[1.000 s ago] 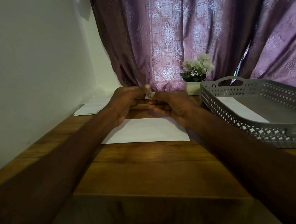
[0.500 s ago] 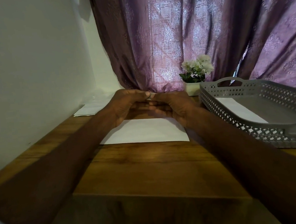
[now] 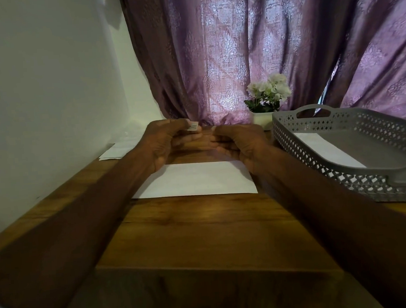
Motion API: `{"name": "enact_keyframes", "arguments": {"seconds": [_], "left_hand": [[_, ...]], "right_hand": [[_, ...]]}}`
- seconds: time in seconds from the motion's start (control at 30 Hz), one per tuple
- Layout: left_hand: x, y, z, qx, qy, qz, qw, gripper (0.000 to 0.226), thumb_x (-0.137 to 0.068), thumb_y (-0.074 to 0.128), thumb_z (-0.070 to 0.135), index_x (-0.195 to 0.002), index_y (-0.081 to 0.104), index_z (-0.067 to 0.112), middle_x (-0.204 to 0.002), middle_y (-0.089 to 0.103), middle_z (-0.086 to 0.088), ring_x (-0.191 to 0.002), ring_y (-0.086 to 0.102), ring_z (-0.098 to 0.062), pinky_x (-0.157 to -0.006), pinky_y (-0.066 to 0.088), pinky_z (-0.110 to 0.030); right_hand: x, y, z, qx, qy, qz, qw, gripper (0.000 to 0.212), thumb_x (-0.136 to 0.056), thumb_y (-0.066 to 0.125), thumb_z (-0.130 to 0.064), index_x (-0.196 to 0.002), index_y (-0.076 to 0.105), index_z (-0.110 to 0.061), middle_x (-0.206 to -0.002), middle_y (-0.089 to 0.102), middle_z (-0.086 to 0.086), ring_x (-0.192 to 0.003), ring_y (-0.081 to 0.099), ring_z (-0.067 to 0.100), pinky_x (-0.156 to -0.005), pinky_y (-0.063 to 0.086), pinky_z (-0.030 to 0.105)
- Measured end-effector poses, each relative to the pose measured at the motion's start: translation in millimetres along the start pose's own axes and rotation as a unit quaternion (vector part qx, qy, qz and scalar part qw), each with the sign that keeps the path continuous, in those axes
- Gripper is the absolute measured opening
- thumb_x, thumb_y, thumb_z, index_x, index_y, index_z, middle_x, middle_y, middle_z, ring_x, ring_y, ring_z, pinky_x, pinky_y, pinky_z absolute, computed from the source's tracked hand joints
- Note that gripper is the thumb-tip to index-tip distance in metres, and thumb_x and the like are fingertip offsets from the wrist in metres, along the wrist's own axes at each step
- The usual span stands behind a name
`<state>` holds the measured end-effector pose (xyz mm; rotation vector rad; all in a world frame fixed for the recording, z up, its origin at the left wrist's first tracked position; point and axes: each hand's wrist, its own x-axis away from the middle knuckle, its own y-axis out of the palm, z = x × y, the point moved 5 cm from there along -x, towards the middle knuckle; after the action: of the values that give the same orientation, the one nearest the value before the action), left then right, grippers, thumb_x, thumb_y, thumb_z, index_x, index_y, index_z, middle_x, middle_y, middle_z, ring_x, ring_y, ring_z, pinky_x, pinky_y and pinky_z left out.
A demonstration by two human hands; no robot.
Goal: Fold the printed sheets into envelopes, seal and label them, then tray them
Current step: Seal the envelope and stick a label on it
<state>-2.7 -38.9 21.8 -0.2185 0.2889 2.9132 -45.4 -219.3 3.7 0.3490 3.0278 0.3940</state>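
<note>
1. One envelope [image 3: 326, 150] already lies in the grey tray [image 3: 342, 165].
2. Another envelope [image 3: 194, 178] waits on the tabletop [image 3: 202, 226], seemingly unlabelled.
3. Left hand [image 3: 170, 141] pinches a small label [image 3: 193, 126]; right hand [image 3: 234, 142] curls beside it, apparently holding nothing.
4. More sheets [image 3: 113, 151] remain by the wall.
</note>
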Motion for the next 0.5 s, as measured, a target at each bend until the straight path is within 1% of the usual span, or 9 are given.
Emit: {"name": "enact_keyframes", "arguments": {"seconds": [0.03,0.1,0.13,0.2,0.27,0.33,0.4,0.43,0.5], "left_hand": [[-1.7,-3.9,1.8,0.019,0.0,0.001,1.0,0.024,-0.09,0.075,0.009,-0.112,0.074,-0.002,-0.105,0.079,-0.017,-0.092,0.079,-0.025,-0.086,0.063,-0.032],[-0.6,-6.6,4.3,0.016,0.0,0.0,1.0,0.019,-0.091,0.076,0.01,-0.107,0.076,0.002,-0.107,0.079,-0.016,-0.092,0.079,-0.023,-0.081,0.063,-0.028],[0.8,-5.2,4.4,0.006,0.0,-0.002,1.0,0.02,-0.09,0.076,0.013,-0.108,0.076,0.004,-0.107,0.079,-0.014,-0.094,0.078,-0.023,-0.082,0.063,-0.029],[3.3,0.5,1.2,-0.026,0.002,-0.006,1.0,0.026,-0.09,0.078,0.021,-0.112,0.077,0.008,-0.108,0.08,-0.01,-0.098,0.078,-0.024,-0.09,0.062,-0.036],[6.8,7.4,-1.2,-0.05,0.005,-0.011,0.999,0.029,-0.09,0.078,0.025,-0.114,0.077,0.01,-0.107,0.08,-0.008,-0.096,0.078,-0.023,-0.089,0.062,-0.037],[9.8,12.8,-2.7,-0.044,0.003,-0.025,0.999,0.027,-0.092,0.076,0.02,-0.116,0.076,0.007,-0.103,0.08,-0.009,-0.088,0.079,-0.02,-0.077,0.064,-0.031],[12.4,15.6,-4.1,-0.036,-0.002,-0.037,0.999,0.024,-0.093,0.075,0.016,-0.115,0.077,0.007,-0.099,0.081,-0.01,-0.082,0.079,-0.018,-0.066,0.062,-0.026],[12.7,16.4,-4.6,-0.035,-0.004,-0.04,0.999,0.023,-0.092,0.075,0.015,-0.114,0.077,0.007,-0.098,0.081,-0.01,-0.082,0.079,-0.018,-0.065,0.062,-0.025],[12.4,17.2,-5.4,-0.037,-0.005,-0.04,0.999,0.022,-0.091,0.076,0.015,-0.112,0.078,0.008,-0.098,0.081,-0.01,-0.084,0.079,-0.019,-0.065,0.061,-0.026]], "right_hand": [[0.3,-3.3,-3.4,-0.011,-0.003,0.003,1.0,0.024,-0.083,0.082,-0.013,-0.103,0.075,-0.001,-0.095,0.078,0.015,-0.078,0.075,0.022,-0.053,0.06,0.026],[1.8,-6.6,-10.0,-0.027,-0.012,-0.001,1.0,0.029,-0.084,0.083,-0.021,-0.107,0.074,-0.005,-0.099,0.079,0.013,-0.088,0.075,0.024,-0.051,0.058,0.024],[3.0,-5.5,-12.4,-0.024,-0.014,-0.005,1.0,0.033,-0.084,0.082,-0.027,-0.109,0.073,-0.006,-0.099,0.079,0.011,-0.09,0.075,0.024,-0.052,0.058,0.025],[4.5,-1.8,-13.4,0.002,-0.021,-0.006,1.0,0.043,-0.083,0.083,-0.037,-0.112,0.072,-0.007,-0.101,0.079,0.009,-0.095,0.076,0.024,-0.056,0.06,0.027],[5.1,1.3,-11.5,0.028,-0.03,-0.007,0.999,0.045,-0.08,0.085,-0.039,-0.111,0.073,-0.007,-0.1,0.079,0.008,-0.097,0.076,0.024,-0.059,0.059,0.027],[4.8,1.5,-9.8,0.036,-0.033,-0.002,0.999,0.033,-0.081,0.085,-0.03,-0.104,0.074,-0.009,-0.097,0.08,0.007,-0.096,0.077,0.024,-0.06,0.058,0.027],[5.0,-0.9,-9.2,0.032,-0.031,0.012,0.999,0.019,-0.082,0.083,-0.015,-0.098,0.074,-0.008,-0.093,0.079,0.01,-0.094,0.077,0.025,-0.055,0.058,0.027],[4.4,-2.4,-9.6,0.033,-0.031,0.018,0.999,0.018,-0.082,0.082,-0.01,-0.098,0.074,-0.006,-0.092,0.079,0.012,-0.092,0.077,0.025,-0.053,0.058,0.026],[4.3,-4.5,-9.3,0.039,-0.029,0.026,0.998,0.02,-0.082,0.081,-0.007,-0.101,0.074,-0.003,-0.091,0.079,0.014,-0.084,0.077,0.023,-0.049,0.055,0.024]]}}
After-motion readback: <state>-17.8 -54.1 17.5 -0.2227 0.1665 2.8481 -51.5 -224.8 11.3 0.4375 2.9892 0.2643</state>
